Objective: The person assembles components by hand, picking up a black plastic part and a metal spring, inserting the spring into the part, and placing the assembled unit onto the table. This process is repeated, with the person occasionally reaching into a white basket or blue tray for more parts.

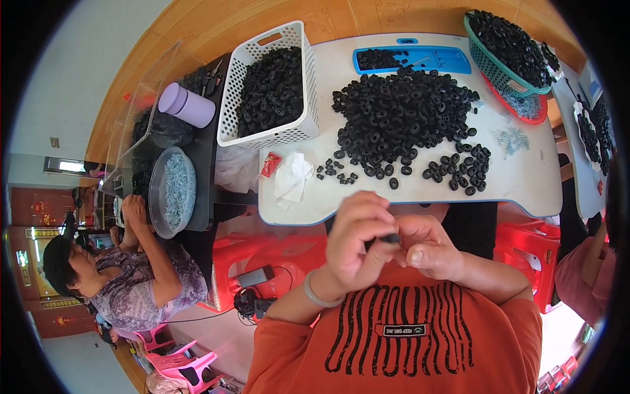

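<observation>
Both my hands are raised in front of my chest, just off the near edge of the white table. A small black plastic part is pinched between the thumb and fingers of my left hand. Right beside it, my right hand has its thumb and fingers closed together; whatever they hold is too small or hidden to make out. Beyond my hands, a big heap of black oval parts with holes covers the table's middle. A smaller group of the same ovals lies at its near right.
Left of the heap are a white basket of black parts, a crumpled tissue and several small black pieces. A blue tray lies behind; a green basket stands at right. A co-worker sits left by a clear bowl.
</observation>
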A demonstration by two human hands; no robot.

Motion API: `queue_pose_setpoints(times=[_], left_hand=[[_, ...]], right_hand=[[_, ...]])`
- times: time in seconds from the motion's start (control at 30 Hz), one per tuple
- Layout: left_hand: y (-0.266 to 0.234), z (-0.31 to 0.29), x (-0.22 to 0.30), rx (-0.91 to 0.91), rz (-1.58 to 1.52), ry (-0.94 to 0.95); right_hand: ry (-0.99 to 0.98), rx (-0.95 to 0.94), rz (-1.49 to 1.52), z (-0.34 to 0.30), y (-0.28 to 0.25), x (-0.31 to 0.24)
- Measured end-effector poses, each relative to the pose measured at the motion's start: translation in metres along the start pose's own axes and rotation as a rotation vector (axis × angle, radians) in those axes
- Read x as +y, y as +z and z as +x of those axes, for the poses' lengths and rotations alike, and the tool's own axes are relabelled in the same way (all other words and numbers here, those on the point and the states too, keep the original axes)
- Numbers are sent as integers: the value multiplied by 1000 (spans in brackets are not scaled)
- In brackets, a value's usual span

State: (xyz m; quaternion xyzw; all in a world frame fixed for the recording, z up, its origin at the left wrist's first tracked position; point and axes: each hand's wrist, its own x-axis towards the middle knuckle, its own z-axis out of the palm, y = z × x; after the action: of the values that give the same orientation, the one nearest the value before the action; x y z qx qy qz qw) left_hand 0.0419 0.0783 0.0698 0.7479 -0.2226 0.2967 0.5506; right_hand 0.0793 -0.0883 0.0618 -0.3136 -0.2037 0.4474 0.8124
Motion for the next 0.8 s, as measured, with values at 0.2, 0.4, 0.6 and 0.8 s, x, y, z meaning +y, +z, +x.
queue_pose_setpoints(times=[0.2,0.4,0.6,0.8], left_hand=[[-71,36,-51,362,412,-159],[-157,81,-123,393,811,-410],[-124,63,-104,318,721,-180],[-107,90,24,269,-106,157]], right_hand=[[67,110,-242,-21,-20,8],[55,302,-207,-44,-42,14],[-2,501,-336,-67,-64,2],[-77,742,-311,-85,-89,1]])
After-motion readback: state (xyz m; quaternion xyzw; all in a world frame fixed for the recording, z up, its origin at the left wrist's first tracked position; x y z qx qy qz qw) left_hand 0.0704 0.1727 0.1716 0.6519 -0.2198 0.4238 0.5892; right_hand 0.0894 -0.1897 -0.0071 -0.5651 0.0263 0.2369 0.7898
